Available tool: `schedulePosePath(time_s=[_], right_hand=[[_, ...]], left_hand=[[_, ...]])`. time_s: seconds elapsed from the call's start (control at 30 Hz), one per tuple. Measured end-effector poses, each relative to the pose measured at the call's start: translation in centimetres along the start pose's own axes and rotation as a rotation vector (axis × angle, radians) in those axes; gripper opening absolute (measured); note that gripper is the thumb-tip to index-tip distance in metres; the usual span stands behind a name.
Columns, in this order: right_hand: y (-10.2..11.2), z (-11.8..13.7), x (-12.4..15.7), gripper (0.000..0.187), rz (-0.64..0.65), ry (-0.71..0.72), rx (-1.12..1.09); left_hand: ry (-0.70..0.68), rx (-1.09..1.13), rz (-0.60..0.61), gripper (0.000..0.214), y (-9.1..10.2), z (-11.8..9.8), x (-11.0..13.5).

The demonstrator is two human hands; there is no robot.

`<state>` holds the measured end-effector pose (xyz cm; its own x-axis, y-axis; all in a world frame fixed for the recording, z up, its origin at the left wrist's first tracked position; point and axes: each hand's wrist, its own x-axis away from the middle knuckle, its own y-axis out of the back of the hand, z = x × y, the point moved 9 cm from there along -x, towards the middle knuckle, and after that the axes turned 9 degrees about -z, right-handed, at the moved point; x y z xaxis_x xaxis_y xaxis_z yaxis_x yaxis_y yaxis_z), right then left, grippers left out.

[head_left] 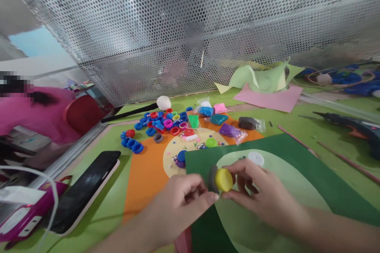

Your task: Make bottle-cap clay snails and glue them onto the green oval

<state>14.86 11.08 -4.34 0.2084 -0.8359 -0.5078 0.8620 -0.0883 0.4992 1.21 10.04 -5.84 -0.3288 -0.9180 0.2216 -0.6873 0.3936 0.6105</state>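
Near the middle, my right hand (258,185) pinches a yellow bottle cap (224,180) between thumb and fingers. Against the cap's left side lies a flat, rounded dark grey piece (212,178); I cannot tell what it is made of. My left hand (188,197) is closed, with thumb and curled fingers at the grey piece's edge. Below them lies a dark green sheet (204,213) with a pale green oval (285,205). A white cap (255,158) sits on the oval behind my right hand. Left of the green sheet, a blue cap (182,156) rests on an orange sheet (142,170).
Many coloured bottle caps (168,123) are heaped at the back, beside bagged purple clay (231,131) and other packets. At left lie a black phone (89,189) and a magenta power strip (32,213). A glue gun (353,126) lies right. A perforated metal panel (148,27) rises behind.
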Motion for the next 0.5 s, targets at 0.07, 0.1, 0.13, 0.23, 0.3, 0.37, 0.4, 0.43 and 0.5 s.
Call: schedulePosePath(time_s=[0.07, 0.1, 0.13, 0.23, 0.3, 0.37, 0.4, 0.43, 0.5], right_hand=[[0.1, 0.3, 0.0, 0.023, -0.002, 0.027, -0.017], [0.2, 0.4, 0.1, 0.024, 0.005, 0.038, -0.013], [0.2, 0.5, 0.1, 0.024, 0.013, 0.051, -0.001], [0.1, 1.2, 0.1, 0.021, 0.047, 0.135, 0.051], [-0.1, 1.9, 0.2, 0.020, 0.087, 0.208, 0.056], [-0.2, 2.4, 0.3, 0.020, 0.116, 0.254, 0.039], [-0.2, 2.6, 0.3, 0.019, 0.121, 0.270, 0.035], [-0.1, 2.9, 0.3, 0.019, 0.116, 0.293, 0.041], [0.0, 3.6, 0.4, 0.022, 0.088, 0.379, 0.085]], left_hand=[[0.009, 0.028, 0.019, 0.040, -0.2, 0.0, 0.3], [-0.017, -0.001, -0.015, 0.038, 0.3, -0.2, 0.3], [-0.063, -0.043, -0.075, 0.034, 1.2, -0.6, 0.4], [-0.241, -0.145, -0.232, 0.044, 3.8, -2.5, 0.7], [-0.298, -0.147, -0.177, 0.057, 4.1, -3.2, 0.8], [-0.284, -0.116, -0.076, 0.056, 3.5, -3.3, 0.8], [-0.265, -0.100, -0.043, 0.057, 3.1, -3.1, 0.7], [-0.242, -0.084, -0.027, 0.059, 2.7, -2.9, 0.6], [-0.206, -0.046, -0.030, 0.062, 2.1, -2.4, 0.4]])
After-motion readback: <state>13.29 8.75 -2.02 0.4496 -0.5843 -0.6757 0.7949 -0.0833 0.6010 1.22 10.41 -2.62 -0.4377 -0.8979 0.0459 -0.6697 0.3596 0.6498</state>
